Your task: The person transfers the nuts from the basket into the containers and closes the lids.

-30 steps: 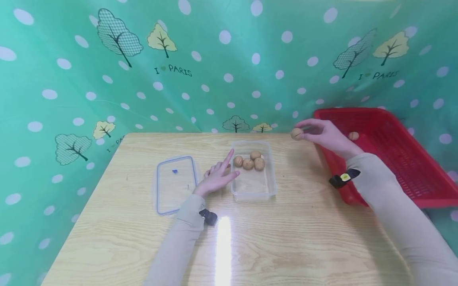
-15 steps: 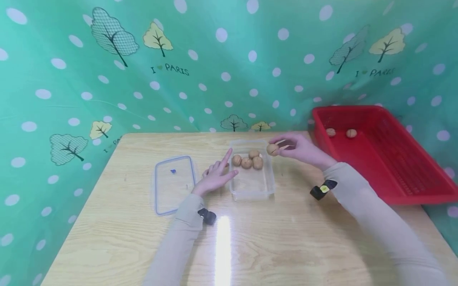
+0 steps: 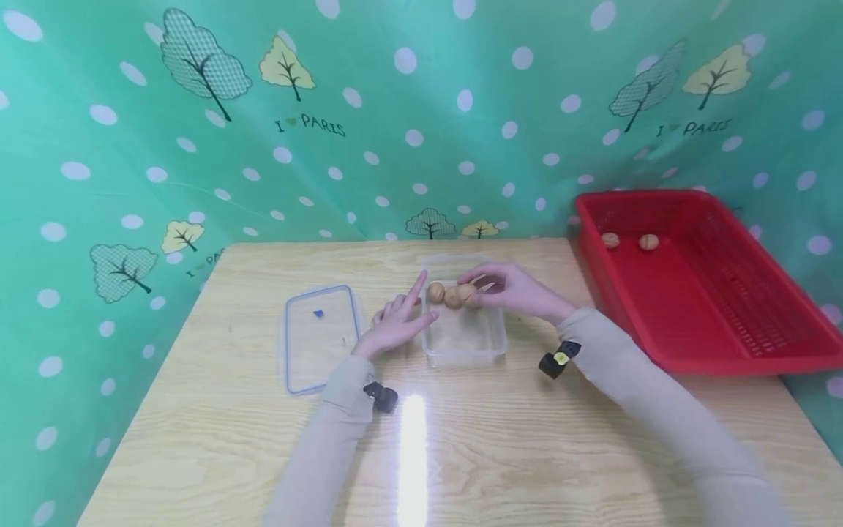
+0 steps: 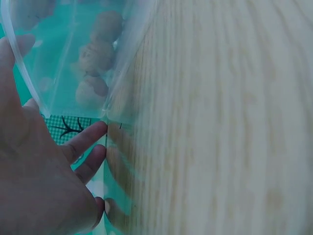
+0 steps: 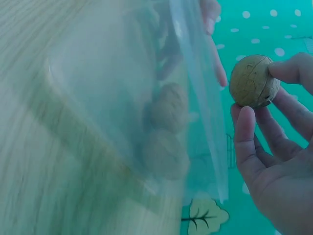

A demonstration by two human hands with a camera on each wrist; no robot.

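Observation:
My right hand (image 3: 520,294) pinches a walnut (image 5: 252,83) between thumb and fingertips, over the back part of a clear plastic container (image 3: 464,359). Several walnuts (image 3: 436,293) sit inside, bunched toward the container's far end; the right fingers and the held walnut hide some of them in the head view. At the container's left side is my left hand (image 3: 394,327), its index finger and thumb stretched out along the rim. In the left wrist view its other fingertips (image 4: 98,152) reach down to the tabletop beside the container wall.
A clear lid (image 3: 319,351) with a blue seal lies on the wooden table (image 3: 527,439), left of the container; a small blue mark (image 3: 318,313) shows on it. At right stands a red basket (image 3: 691,307) with two walnuts (image 3: 648,241). A green patterned curtain (image 3: 369,80) hangs behind.
The right hand has carried its walnut leftward from beside the red basket to over the container. My left hand has stayed at the container's left rim.

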